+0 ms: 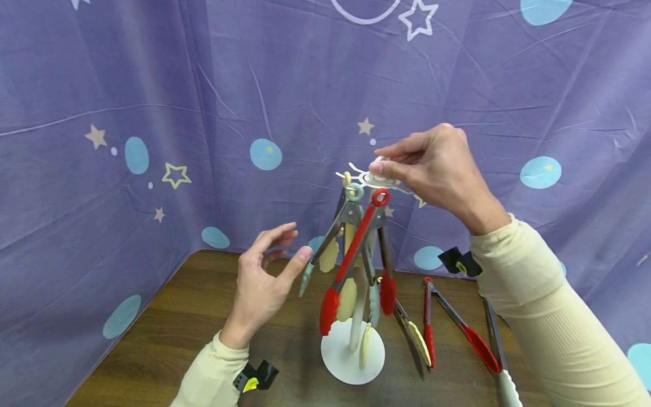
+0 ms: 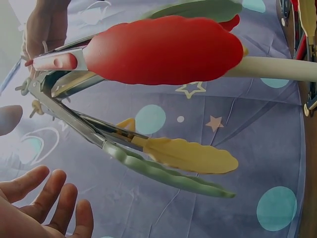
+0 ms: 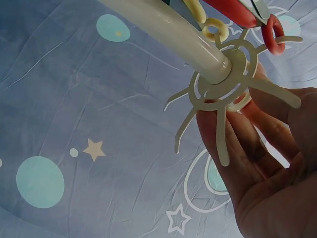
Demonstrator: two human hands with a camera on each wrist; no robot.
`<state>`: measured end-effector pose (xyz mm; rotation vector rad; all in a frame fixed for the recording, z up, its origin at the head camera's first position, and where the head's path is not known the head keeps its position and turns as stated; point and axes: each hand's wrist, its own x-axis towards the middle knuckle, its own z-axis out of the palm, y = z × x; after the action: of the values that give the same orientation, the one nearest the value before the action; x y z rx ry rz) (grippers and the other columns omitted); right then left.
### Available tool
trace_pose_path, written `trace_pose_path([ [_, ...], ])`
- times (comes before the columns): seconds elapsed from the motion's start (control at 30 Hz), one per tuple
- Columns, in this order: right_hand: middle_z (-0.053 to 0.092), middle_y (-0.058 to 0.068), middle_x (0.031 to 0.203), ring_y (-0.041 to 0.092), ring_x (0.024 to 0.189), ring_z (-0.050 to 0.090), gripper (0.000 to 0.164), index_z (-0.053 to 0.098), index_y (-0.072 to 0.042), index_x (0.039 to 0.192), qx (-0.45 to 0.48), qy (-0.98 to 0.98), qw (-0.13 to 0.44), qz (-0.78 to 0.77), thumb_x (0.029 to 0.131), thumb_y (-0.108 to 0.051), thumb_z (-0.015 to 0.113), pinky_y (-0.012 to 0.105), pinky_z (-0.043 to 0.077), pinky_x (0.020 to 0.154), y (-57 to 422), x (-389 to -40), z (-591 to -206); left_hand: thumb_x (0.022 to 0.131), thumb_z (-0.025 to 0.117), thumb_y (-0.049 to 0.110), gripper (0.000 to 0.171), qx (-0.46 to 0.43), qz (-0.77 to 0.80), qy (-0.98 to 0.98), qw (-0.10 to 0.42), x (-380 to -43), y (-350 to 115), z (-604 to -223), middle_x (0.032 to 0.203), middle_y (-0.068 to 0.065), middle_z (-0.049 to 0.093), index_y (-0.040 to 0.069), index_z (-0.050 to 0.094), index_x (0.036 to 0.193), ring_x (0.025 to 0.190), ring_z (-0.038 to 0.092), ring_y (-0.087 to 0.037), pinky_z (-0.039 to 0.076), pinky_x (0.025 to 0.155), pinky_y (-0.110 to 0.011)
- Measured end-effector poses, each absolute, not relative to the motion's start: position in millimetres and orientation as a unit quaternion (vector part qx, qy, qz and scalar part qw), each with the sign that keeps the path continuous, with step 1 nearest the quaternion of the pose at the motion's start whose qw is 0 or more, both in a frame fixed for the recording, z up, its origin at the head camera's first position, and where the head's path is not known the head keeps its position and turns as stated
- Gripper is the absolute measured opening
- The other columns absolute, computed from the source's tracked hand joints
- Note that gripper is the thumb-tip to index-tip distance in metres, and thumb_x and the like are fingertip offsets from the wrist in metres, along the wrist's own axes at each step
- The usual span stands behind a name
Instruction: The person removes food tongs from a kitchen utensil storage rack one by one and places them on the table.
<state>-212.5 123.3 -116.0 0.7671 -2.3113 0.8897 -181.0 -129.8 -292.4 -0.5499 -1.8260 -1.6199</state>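
We see the right hand (image 1: 436,165), right of centre in the head view, with its fingers clamped on the top of the white stand (image 1: 337,362). The left hand (image 1: 261,281), left of centre, has its fingers apart and holds nothing; its thumb is near the green tongs.

The stand rises mid-frame from the table (image 1: 163,339). We count three tongs hanging from it: one red (image 1: 360,242), one pale green (image 1: 351,212) and one yellow (image 1: 347,301). Three more lie on the table, lower right of the frame: one yellow (image 1: 419,343), one red (image 1: 480,349) and one white-tipped (image 1: 507,387), the last partly behind the right sleeve (image 1: 524,282). In the right wrist view we count at least four bare hooks (image 3: 223,144).

We judge the step in hand to be steadying or turning the loaded stand. The next move, as we read it, calls for a firm upper hold, with the left hand clear of the dangling tongs.
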Motion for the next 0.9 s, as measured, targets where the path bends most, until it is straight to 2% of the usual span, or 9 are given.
trace_pose_path([
  [0.33, 0.076, 0.009, 0.081, 0.005, 0.061, 0.071, 0.022, 0.082, -0.008, 0.094, 0.267, -0.862, 0.286, 0.323, 0.081, -0.024, 0.088, 0.019, 0.053, 0.053, 122.1, -212.3, -113.4, 0.085, 0.08, 0.009, 0.045, -0.213, -0.608, -0.696, 0.319, -179.7, -125.9, -290.8, 0.117, -0.005, 0.066, 0.007, 0.068, 0.128, 0.108, 0.063, -0.02, 0.051, 0.091, -0.029],
  [0.5, 0.076, 0.009, 0.079, 0.01, 0.06, 0.072, 0.022, 0.083, -0.009, 0.092, 0.256, -0.864, 0.296, 0.315, 0.08, -0.026, 0.089, 0.019, 0.051, 0.05, 120.4, -212.8, -113.0, 0.083, 0.082, 0.011, 0.049, -0.217, -0.586, -0.704, 0.337, -178.4, -122.2, -290.5, 0.118, -0.004, 0.066, 0.008, 0.067, 0.129, 0.112, 0.062, -0.017, 0.05, 0.093, -0.03],
  [0.8, 0.076, 0.009, 0.077, 0.006, 0.056, 0.068, 0.022, 0.083, -0.01, 0.089, 0.248, -0.868, 0.321, 0.286, 0.079, -0.028, 0.09, 0.016, 0.049, 0.049, 117.9, -213.0, -112.4, 0.081, 0.084, 0.022, 0.057, -0.222, -0.545, -0.713, 0.381, -176.8, -113.8, -290.3, 0.123, -0.003, 0.063, 0.01, 0.065, 0.133, 0.114, 0.057, -0.015, 0.044, 0.095, -0.044],
  [0.9, 0.076, 0.008, 0.077, 0.004, 0.055, 0.067, 0.022, 0.083, -0.011, 0.088, 0.251, -0.868, 0.336, 0.267, 0.078, -0.029, 0.09, 0.014, 0.046, 0.049, 116.9, -213.0, -112.4, 0.08, 0.084, 0.026, 0.061, -0.22, -0.53, -0.719, 0.393, -176.2, -110.3, -289.9, 0.127, -0.003, 0.061, 0.011, 0.063, 0.135, 0.115, 0.054, -0.016, 0.042, 0.095, -0.042],
])
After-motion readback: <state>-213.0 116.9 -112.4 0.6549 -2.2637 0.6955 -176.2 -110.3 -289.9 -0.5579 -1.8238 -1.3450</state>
